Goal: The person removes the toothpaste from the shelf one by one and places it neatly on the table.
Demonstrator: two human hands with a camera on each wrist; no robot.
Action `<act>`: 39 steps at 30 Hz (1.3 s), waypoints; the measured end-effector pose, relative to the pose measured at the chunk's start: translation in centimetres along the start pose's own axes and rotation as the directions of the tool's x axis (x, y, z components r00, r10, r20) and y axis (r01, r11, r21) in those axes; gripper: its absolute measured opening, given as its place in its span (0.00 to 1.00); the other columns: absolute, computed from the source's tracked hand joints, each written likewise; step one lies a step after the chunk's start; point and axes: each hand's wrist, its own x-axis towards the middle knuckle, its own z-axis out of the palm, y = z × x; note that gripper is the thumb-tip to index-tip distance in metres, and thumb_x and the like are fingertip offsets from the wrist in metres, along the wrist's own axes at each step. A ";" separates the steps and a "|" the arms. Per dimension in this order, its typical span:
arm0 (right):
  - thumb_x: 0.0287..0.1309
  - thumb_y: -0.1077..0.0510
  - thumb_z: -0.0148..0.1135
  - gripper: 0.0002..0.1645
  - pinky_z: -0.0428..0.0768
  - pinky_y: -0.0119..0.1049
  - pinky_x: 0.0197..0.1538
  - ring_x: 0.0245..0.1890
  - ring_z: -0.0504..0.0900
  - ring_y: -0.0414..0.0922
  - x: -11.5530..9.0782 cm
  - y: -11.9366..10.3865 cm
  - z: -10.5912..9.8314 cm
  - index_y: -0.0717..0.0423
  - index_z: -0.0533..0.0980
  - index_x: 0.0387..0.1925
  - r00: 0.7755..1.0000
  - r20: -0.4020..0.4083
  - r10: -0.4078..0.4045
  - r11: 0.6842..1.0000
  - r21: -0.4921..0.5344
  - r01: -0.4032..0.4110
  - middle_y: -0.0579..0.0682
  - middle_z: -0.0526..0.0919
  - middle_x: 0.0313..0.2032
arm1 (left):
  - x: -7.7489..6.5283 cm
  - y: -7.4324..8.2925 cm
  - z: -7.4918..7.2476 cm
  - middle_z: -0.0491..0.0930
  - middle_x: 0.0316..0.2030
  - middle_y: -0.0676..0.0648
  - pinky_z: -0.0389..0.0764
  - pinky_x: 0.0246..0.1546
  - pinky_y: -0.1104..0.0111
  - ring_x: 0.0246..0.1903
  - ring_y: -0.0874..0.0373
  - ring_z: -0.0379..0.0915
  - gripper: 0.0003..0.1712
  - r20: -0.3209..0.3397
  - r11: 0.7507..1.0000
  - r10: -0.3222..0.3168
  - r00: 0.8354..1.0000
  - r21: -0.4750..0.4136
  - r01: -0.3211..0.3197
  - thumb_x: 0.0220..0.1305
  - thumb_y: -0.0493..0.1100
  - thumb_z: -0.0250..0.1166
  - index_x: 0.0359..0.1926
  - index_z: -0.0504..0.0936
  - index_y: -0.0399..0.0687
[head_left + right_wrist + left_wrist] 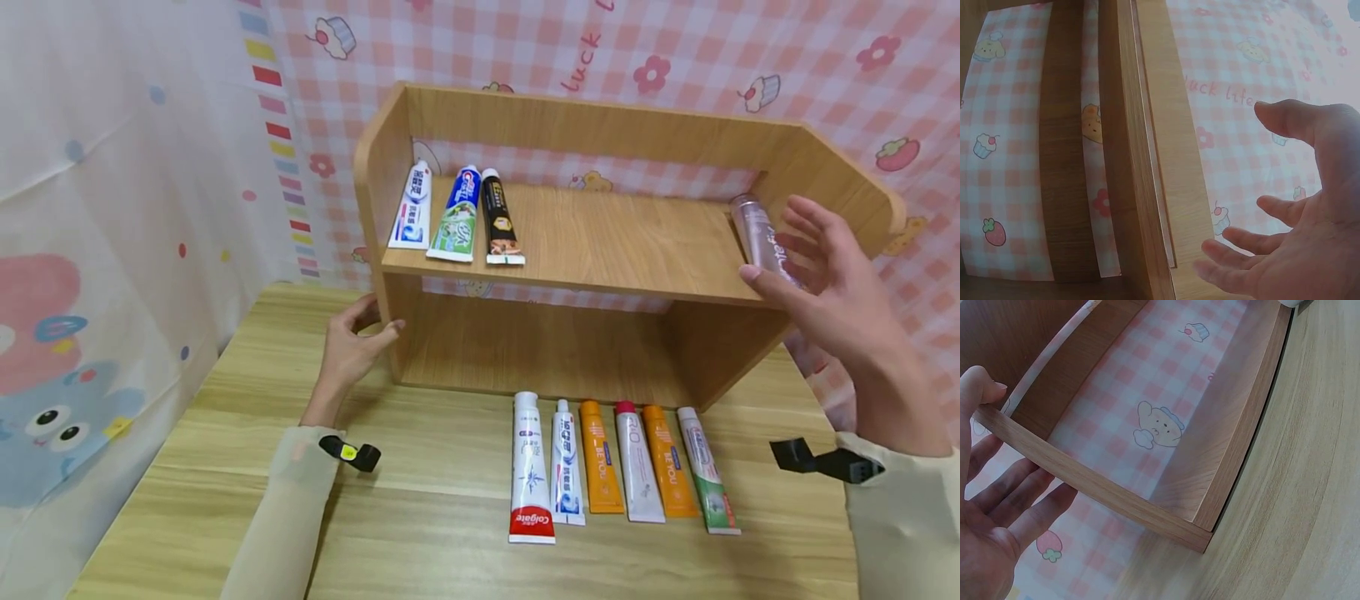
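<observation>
A two-tier wooden shelf stands on the table. My left hand grips its left side panel, thumb at the front edge and the other fingers on the outer face; the left wrist view shows this hand close up. At the right end of the upper tier lies a pinkish tube with white lettering. My right hand is beside it with fingers spread, overlapping its lower part in the head view. Nothing lies in that palm in the right wrist view, where the hand shows at the right.
On the upper tier's left lie a white toothpaste tube, a blue-green one and a black one. Several tubes lie in a row before the shelf, from a Colgate tube to a green-and-white one. A checked cloth hangs behind.
</observation>
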 end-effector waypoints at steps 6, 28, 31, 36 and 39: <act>0.65 0.42 0.66 0.55 0.48 0.68 0.79 0.82 0.45 0.58 1.6 -0.2 -0.5 0.24 0.41 0.80 0.996 0.038 0.077 0.996 -0.042 -0.075 0.42 0.41 0.83 | 0.0 0.1 0.1 0.85 0.52 0.36 0.85 0.47 0.75 0.49 0.61 0.79 0.28 -0.012 1.000 0.018 1.000 -0.006 -0.018 0.60 0.37 0.71 0.63 0.81 0.45; 0.61 0.27 0.61 0.68 0.55 0.68 0.77 0.79 0.48 0.66 6.6 -0.6 -0.5 0.44 0.31 0.83 0.956 0.125 0.267 0.959 -0.136 -0.250 0.65 0.38 0.81 | -0.1 0.1 -0.1 0.85 0.52 0.38 0.85 0.44 0.77 0.49 0.57 0.79 0.29 -0.006 1.000 0.010 1.000 0.013 -0.009 0.61 0.39 0.72 0.64 0.81 0.46; 0.62 0.28 0.60 0.66 0.61 0.65 0.75 0.75 0.55 0.67 7.0 -0.6 -0.3 0.47 0.32 0.83 0.951 0.116 0.286 0.952 -0.151 -0.267 0.66 0.43 0.81 | -0.1 0.1 -0.1 0.85 0.52 0.37 0.85 0.45 0.77 0.49 0.57 0.79 0.29 -0.003 1.000 0.016 1.000 0.007 -0.016 0.60 0.39 0.72 0.64 0.81 0.46; 0.66 0.33 0.60 0.64 0.64 0.65 0.73 0.72 0.59 0.67 7.4 -0.3 0.2 0.53 0.32 0.82 0.958 0.104 0.267 0.954 -0.168 -0.248 0.71 0.48 0.79 | 0.0 0.1 -0.1 0.86 0.52 0.38 0.84 0.46 0.78 0.49 0.57 0.79 0.29 -0.005 1.000 0.026 1.000 0.014 -0.026 0.60 0.39 0.72 0.64 0.81 0.46; 0.67 0.36 0.60 0.62 0.66 0.65 0.72 0.70 0.61 0.66 7.5 0.0 0.5 0.54 0.33 0.82 0.960 0.099 0.263 0.953 -0.183 -0.242 0.71 0.49 0.78 | 0.0 0.2 -0.1 0.86 0.52 0.39 0.84 0.48 0.75 0.49 0.57 0.79 0.29 -0.007 0.999 0.026 1.000 0.021 -0.026 0.60 0.39 0.72 0.64 0.81 0.46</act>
